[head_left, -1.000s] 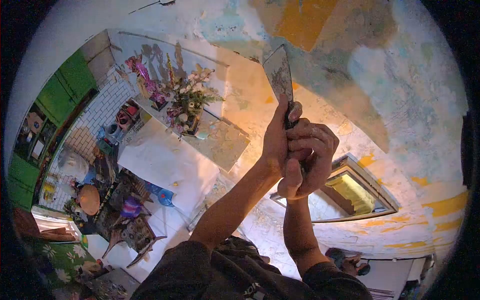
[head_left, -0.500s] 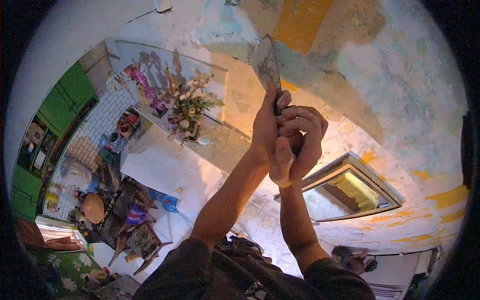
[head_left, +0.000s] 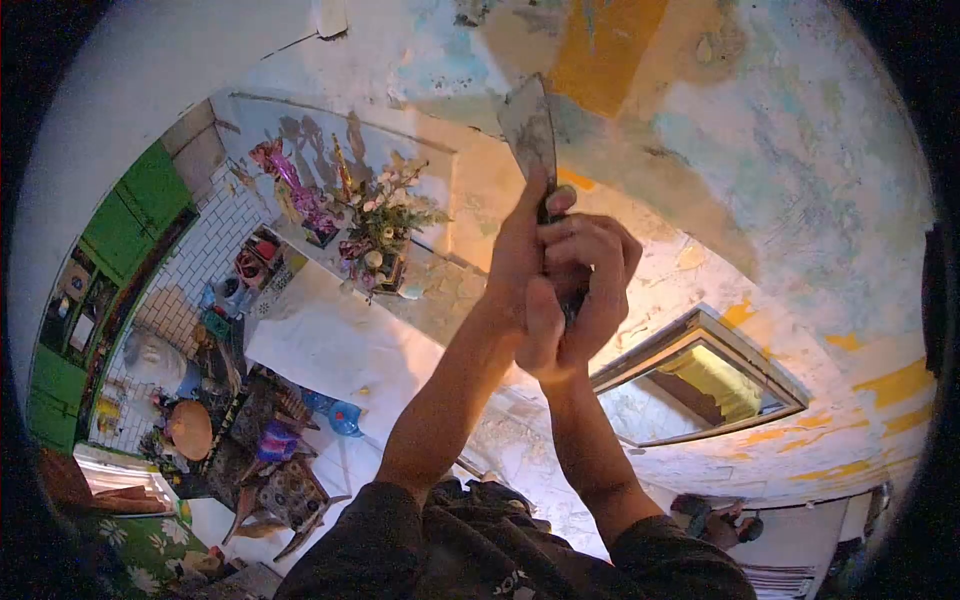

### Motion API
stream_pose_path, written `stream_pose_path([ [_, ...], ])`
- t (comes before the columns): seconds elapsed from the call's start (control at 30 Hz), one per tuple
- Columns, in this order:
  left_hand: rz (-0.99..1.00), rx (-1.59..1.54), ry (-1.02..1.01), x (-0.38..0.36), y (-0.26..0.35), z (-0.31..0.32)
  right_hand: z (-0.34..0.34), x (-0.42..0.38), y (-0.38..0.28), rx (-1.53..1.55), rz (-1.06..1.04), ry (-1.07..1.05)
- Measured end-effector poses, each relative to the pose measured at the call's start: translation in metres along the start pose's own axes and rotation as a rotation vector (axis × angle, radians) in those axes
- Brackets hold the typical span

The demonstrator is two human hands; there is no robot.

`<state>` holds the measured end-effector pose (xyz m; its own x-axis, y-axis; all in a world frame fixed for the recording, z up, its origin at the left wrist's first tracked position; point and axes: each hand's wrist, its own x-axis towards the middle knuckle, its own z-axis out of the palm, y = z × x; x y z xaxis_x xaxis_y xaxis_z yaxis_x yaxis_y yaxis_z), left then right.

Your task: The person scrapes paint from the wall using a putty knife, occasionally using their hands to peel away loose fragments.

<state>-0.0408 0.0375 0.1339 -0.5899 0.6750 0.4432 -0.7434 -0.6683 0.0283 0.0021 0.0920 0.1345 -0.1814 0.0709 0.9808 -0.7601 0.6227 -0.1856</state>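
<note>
A scraper (head_left: 528, 125) with a wide, stained metal blade points up against the patchy, peeling wall (head_left: 690, 150), its top edge right at the paint. Closed around its dark handle is my left hand (head_left: 515, 245), the thumb lying along the base of the blade. My right hand (head_left: 595, 270) wraps the lower part of the handle, with its fingers curled over and beside the left hand. Most of the handle is hidden by the hands. Near the blade, an orange paint patch (head_left: 605, 60) and bluish patches show on the wall.
A framed opening (head_left: 700, 380) with yellow cloth is on the right. To the left are flower arrangements (head_left: 385, 225), a white-covered surface (head_left: 310, 330), wooden chairs (head_left: 290, 495) and green cabinets (head_left: 135, 205). Another person (head_left: 735, 525) appears at lower right.
Both hands and the scraper handle have shifted a little left, so the scraper stands more upright in view. The blade stays near the same wall area. Both hands keep their hold.
</note>
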Motion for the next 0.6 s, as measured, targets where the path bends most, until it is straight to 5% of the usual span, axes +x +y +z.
stream_pose_path([
  [0.07, 0.133, 0.071, 0.252, 0.001, 0.007, 0.012, 0.006, 0.003, 0.003, -0.024, -0.025, -0.029],
  [0.17, 0.086, 0.059, 0.287, -0.003, 0.011, 0.011, 0.005, 0.002, -0.006, -0.024, -0.04, -0.076],
  [0.3, -0.141, -0.009, 0.026, -0.008, 0.018, -0.003, 0.004, -0.003, -0.011, -0.08, -0.018, -0.05],
  [0.43, -0.129, 0.017, 0.213, -0.021, 0.027, 0.003, 0.015, -0.01, -0.019, -0.093, -0.031, -0.105],
  [0.5, -0.06, 0.375, 0.287, -0.022, 0.03, -0.003, 0.016, -0.021, -0.016, -0.096, -0.021, -0.113],
  [0.6, -0.039, 0.485, 0.35, -0.023, 0.036, -0.003, 0.017, -0.032, -0.01, -0.099, 0.013, -0.113],
])
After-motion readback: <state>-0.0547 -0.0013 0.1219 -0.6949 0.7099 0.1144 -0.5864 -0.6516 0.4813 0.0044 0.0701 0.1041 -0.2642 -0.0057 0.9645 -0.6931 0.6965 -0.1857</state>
